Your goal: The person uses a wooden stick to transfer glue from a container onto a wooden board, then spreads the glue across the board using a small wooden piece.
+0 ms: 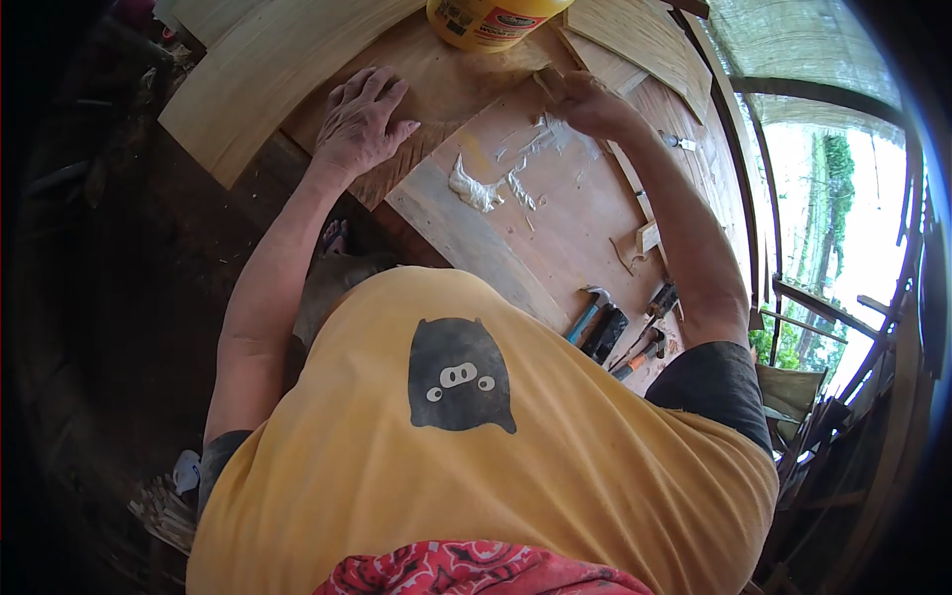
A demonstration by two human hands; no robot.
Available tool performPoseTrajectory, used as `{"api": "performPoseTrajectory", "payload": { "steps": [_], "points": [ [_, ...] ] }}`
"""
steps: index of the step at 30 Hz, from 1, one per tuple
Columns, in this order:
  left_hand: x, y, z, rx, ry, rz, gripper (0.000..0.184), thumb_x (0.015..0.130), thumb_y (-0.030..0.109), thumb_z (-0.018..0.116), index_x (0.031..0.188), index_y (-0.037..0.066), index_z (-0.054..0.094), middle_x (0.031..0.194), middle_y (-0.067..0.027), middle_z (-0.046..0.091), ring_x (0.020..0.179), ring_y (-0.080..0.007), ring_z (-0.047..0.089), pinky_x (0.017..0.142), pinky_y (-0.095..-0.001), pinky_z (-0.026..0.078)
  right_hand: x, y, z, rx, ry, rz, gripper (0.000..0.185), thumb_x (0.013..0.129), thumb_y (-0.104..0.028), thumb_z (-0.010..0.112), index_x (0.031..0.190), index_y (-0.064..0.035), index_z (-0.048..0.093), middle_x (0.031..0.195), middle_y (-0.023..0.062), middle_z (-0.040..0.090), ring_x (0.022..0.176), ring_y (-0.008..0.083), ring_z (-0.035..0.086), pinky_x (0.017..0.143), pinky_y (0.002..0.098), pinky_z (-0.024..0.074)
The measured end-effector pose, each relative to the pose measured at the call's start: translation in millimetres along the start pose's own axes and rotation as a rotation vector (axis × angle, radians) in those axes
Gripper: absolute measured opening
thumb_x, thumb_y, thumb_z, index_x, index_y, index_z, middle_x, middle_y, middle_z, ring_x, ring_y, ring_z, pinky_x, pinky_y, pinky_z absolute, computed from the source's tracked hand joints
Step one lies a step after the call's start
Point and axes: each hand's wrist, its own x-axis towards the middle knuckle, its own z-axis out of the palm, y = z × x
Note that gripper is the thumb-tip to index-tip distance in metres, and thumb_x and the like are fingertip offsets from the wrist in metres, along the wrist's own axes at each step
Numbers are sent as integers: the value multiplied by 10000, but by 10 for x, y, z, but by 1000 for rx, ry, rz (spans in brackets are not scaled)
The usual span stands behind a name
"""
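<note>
My left hand [367, 119] rests on a brown wooden board [451, 84], palm down with its fingers apart. My right hand [592, 104] is closed at the far side of the work surface. A small flat brownish piece [545, 83] shows at its fingertips, too small to name surely. Between my hands and nearer to me, a thick white smear of paste or glue [476, 185] lies on a pale panel [555, 223]. Thinner white streaks run from it toward my right hand. A yellow tub [491, 22] with a red label stands just beyond both hands.
Pale plywood sheets [243, 84] lie at the upper left, and another sheet [645, 50] at the upper right. Near my right forearm are a blue-handled hammer [587, 315], a black tool [605, 333] and an orange-handled hammer [643, 355]. Wood frames stand at the right.
</note>
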Motion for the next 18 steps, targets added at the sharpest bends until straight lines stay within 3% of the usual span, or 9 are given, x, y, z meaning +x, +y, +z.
{"api": "performPoseTrajectory", "payload": {
  "steps": [3, 7, 11, 15, 18],
  "points": [
    [8, 15, -11, -6, -4, -4, 570, 918, 411, 690, 1390, 116, 567, 1516, -81, 439, 1436, -252, 364, 1151, -437, 304, -248, -214, 176, 1, 93, -20, 365, 802, -305, 644, 982, 12, 655, 1057, 233, 677, 1065, 385, 648, 907, 462, 501],
    [-10, 5, 10, -10, 7, 4, 581, 922, 421, 682, 1403, 118, 562, 1530, -81, 430, 1440, -251, 359, 1154, -437, 301, -612, -702, 196, 8, 51, -51, 336, 799, -290, 653, 986, -13, 624, 1080, 202, 630, 1036, 381, 633, 901, 470, 491],
    [3, 10, 16, 21, 5, -6, 595, 922, 437, 675, 1412, 119, 561, 1534, -84, 430, 1441, -255, 358, 1156, -440, 301, -803, -869, 151, -5, -16, -220, 248, 839, -208, 621, 974, -2, 589, 1092, 198, 615, 990, 392, 618, 873, 468, 485],
    [-1, 0, 28, 18, 5, -9, 599, 918, 442, 678, 1414, 127, 563, 1526, -83, 438, 1438, -255, 360, 1160, -438, 301, -743, -481, -47, 93, 112, -130, 238, 867, -229, 615, 885, 8, 612, 927, 218, 633, 919, 402, 629, 825, 476, 496],
    [9, 6, 41, 34, -1, -8, 600, 915, 438, 681, 1417, 133, 561, 1520, -78, 443, 1436, -253, 362, 1162, -436, 300, -428, 169, 53, 153, 193, -52, 255, 885, -249, 613, 893, 4, 645, 912, 232, 652, 929, 393, 647, 816, 472, 505]
  ]
}}
